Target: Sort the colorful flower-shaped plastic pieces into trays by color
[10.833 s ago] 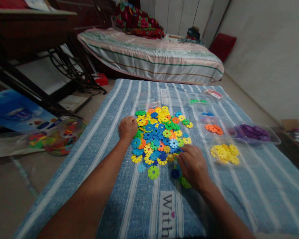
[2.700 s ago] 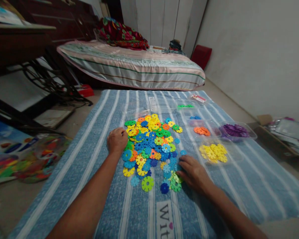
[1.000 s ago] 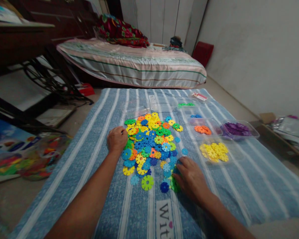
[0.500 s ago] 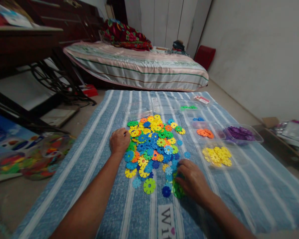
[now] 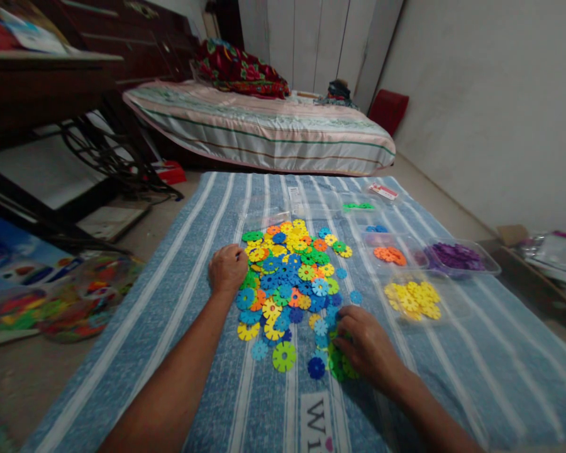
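Observation:
A pile of notched plastic snowflake discs (image 5: 283, 270) in blue, yellow, green and orange lies spread on the striped cloth. At the pile's left edge is my left hand (image 5: 227, 269), its fingers curled inward. A small dark spot shows by its fingertips; what they hold, if anything, I cannot make out. Over the near right side of the pile, my right hand (image 5: 364, 335) has its fingers bent down among the pieces. Green discs (image 5: 338, 365) lie partly under it, and its fingertips are hidden. Close by are a dark blue disc (image 5: 316, 367) and a light green disc (image 5: 283, 357).
Clear plastic containers on the right hold yellow discs (image 5: 412, 299), orange discs (image 5: 390, 255), purple discs (image 5: 457, 256), blue discs (image 5: 376, 229) and green discs (image 5: 358, 206). A red-and-white packet (image 5: 383, 191) lies at the far right corner. Beyond the striped cloth (image 5: 179, 251) stands a bed (image 5: 264, 132).
My right hand has shifted very slightly, and more of the green discs beneath it shows. The left hand stays in place. The whole view has moved a little.

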`<state>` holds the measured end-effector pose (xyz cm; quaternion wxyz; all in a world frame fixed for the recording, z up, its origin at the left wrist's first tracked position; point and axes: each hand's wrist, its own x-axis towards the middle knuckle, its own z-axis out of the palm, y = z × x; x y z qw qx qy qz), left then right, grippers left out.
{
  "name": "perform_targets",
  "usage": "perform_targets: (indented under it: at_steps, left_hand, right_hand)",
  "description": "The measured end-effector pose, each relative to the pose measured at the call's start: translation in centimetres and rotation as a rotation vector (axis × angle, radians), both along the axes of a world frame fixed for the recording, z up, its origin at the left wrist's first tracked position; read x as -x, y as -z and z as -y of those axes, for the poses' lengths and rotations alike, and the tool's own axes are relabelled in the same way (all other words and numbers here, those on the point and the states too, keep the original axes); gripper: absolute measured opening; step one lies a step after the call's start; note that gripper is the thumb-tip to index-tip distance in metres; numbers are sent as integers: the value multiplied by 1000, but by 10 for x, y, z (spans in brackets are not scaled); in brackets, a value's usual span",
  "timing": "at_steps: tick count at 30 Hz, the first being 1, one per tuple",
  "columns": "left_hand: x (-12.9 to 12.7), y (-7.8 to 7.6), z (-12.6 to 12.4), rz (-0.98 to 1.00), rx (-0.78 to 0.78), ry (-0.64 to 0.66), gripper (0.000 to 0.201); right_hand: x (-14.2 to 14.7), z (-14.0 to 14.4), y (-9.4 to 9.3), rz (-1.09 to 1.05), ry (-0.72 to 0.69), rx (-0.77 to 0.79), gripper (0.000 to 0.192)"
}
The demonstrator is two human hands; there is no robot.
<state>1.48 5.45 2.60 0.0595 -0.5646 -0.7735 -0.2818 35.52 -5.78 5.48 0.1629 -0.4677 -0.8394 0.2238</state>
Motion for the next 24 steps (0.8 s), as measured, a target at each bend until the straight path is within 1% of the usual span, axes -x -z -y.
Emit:
perform_targets:
  at_steps: [5, 11, 18, 24]
  left_hand:
    - [-1, 0, 0, 3, 2, 1, 22]
    - [-1, -1, 0, 5, -11, -7, 21]
    - [-1, -1, 2, 38, -25, 1, 20]
    - [1, -3, 3, 86, 12, 6, 22]
  right_hand:
    - [-3, 0, 1, -123, 7, 18, 12]
    - [-11, -5, -1, -245, 46, 38, 10]
    - [-15, -13, -4, -280, 83, 25, 11]
    - [-10, -22, -1, -272, 92, 12, 11]
